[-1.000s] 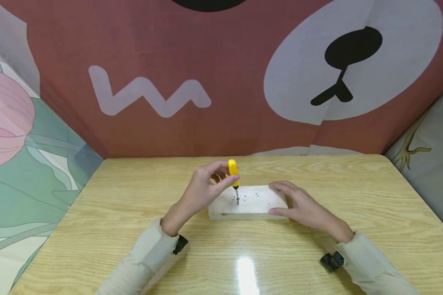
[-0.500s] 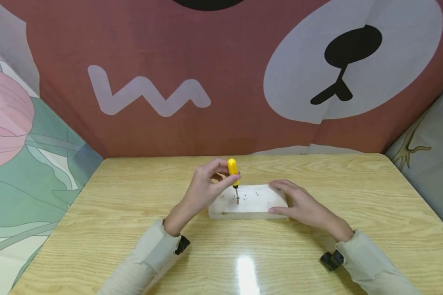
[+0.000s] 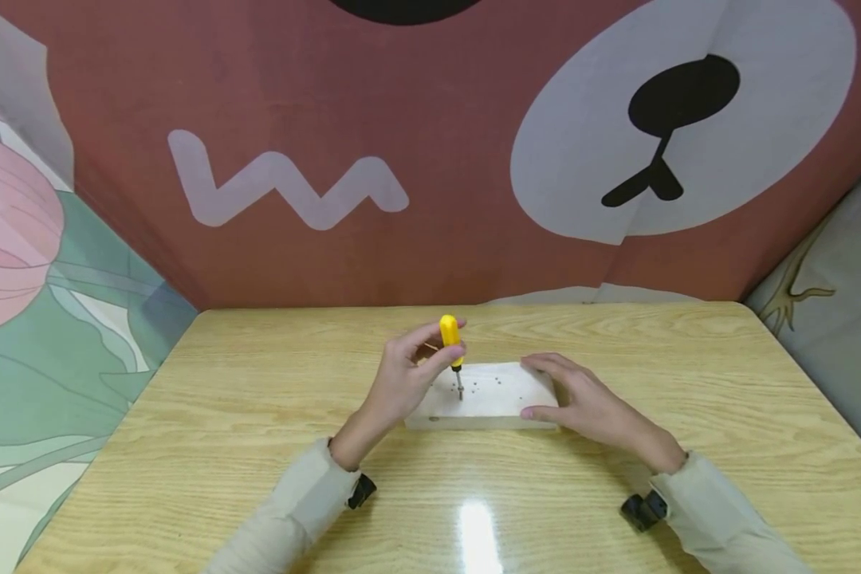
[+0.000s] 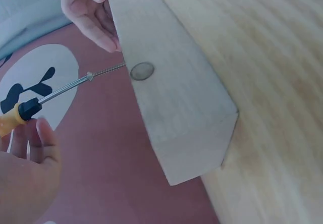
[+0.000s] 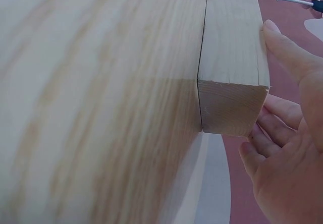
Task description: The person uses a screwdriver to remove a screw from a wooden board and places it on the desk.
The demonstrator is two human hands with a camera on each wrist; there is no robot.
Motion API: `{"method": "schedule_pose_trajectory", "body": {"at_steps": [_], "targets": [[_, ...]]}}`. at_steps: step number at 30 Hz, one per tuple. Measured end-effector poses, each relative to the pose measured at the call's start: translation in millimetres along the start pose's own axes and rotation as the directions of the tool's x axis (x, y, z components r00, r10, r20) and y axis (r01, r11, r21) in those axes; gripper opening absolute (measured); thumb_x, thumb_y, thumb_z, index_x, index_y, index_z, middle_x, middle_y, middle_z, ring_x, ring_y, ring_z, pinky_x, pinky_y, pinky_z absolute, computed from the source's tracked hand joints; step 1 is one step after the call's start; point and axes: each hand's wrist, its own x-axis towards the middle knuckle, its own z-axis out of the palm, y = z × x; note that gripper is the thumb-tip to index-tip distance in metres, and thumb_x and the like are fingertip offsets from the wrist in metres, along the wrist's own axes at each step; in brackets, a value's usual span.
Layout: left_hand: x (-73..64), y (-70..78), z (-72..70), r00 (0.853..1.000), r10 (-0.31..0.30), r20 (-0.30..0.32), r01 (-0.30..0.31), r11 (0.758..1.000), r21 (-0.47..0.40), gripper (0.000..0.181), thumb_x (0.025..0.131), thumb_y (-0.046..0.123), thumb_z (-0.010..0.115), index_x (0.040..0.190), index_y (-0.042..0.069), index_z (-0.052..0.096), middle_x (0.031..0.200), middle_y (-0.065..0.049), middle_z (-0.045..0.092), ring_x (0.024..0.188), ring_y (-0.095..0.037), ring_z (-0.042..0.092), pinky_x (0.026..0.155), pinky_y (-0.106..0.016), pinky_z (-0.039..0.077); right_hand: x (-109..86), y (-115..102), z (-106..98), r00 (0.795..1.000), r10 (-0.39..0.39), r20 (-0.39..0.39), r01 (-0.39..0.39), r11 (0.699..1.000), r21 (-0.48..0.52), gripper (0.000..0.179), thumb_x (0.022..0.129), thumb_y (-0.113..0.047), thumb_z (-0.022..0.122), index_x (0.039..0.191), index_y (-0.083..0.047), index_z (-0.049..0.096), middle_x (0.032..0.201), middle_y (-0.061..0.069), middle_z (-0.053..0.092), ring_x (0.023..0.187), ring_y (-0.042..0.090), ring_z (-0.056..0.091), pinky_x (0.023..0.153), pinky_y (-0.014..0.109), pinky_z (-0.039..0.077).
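Wood-grained worktop point(image 3: 186, 430) bears a pale block point(image 3: 498, 405), a screw point(image 4: 108, 70) standing in its left half; left fingers point(image 4: 48, 135) hold a yellow screwdriver point(image 3: 448, 328) to it, right fingers point(image 5: 283, 112) grasp the block's right end.

Yellow screwdriver handle point(image 4: 9, 121), its end beyond the left wrist view's left edge.

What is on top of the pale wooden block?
On the block, a screw stands, the yellow screwdriver at its head; small dark marks lie nearby. In the head view, the left hand and right hand cover parts of the top; what lies there is hidden.
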Motion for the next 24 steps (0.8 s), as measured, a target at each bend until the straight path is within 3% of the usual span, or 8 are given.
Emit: {"method": "schedule_pose_trajectory", "body": {"at_steps": [4, 9, 16, 24], "targets": [[-1.3, -0.5, -0.7, 0.999, -0.002, 0.052, 0.007, 0.996, -0.091, 0.030, 0.095, 0.002, 0.064, 0.124, -0.004, 0.064, 0.103, -0.020, 0.074, 0.092, -0.020, 0.071, 0.080, -0.026, 0.059, 0.3, -0.9, -0.4, 1.000, 0.005, 0.002, -0.005, 1.000, 0.003, 0.074, 0.085, -0.038, 0.077, 0.142, 0.000, 0.049, 0.147, 0.017, 0.050, 0.136, 0.038, 0.046, 0.108, 0.058, 0.042], [-1.8, 2.0, -4.1, 0.991, -0.033, 0.131, 0.058, 0.979, -0.194, 0.032, 0.098, 0.002, 0.058, 0.129, -0.006, 0.058, 0.113, -0.024, 0.070, 0.102, -0.019, 0.070, 0.089, -0.028, 0.058, 0.6, -1.0, 0.0, 1.000, 0.006, 0.004, -0.006, 1.000, 0.000, 0.074, 0.085, -0.038, 0.077, 0.142, 0.000, 0.049, 0.147, 0.017, 0.050, 0.137, 0.038, 0.046, 0.108, 0.058, 0.041], [-1.2, 4.5, -8.0, 0.981, -0.065, 0.184, 0.097, 0.981, -0.167, 0.033, 0.099, 0.002, 0.055, 0.132, -0.005, 0.056, 0.111, -0.022, 0.070, 0.103, -0.031, 0.068, 0.091, -0.029, 0.057, 0.9, 0.0, 0.2, 1.000, 0.006, 0.001, -0.006, 1.000, -0.004, 0.074, 0.085, -0.039, 0.077, 0.142, 0.000, 0.050, 0.147, 0.017, 0.050, 0.137, 0.039, 0.046, 0.108, 0.059, 0.041], [0.9, 1.6, -9.4, 0.979, -0.060, 0.193, 0.096, 0.979, -0.180, 0.030, 0.098, 0.003, 0.058, 0.127, -0.005, 0.060, 0.113, -0.024, 0.070, 0.106, -0.029, 0.070, 0.093, -0.031, 0.057, 0.4, 0.8, 0.3, 1.000, 0.002, 0.001, -0.002, 1.000, 0.004, 0.073, 0.085, -0.039, 0.077, 0.141, -0.001, 0.051, 0.147, 0.018, 0.050, 0.137, 0.039, 0.045, 0.109, 0.059, 0.040]]}}
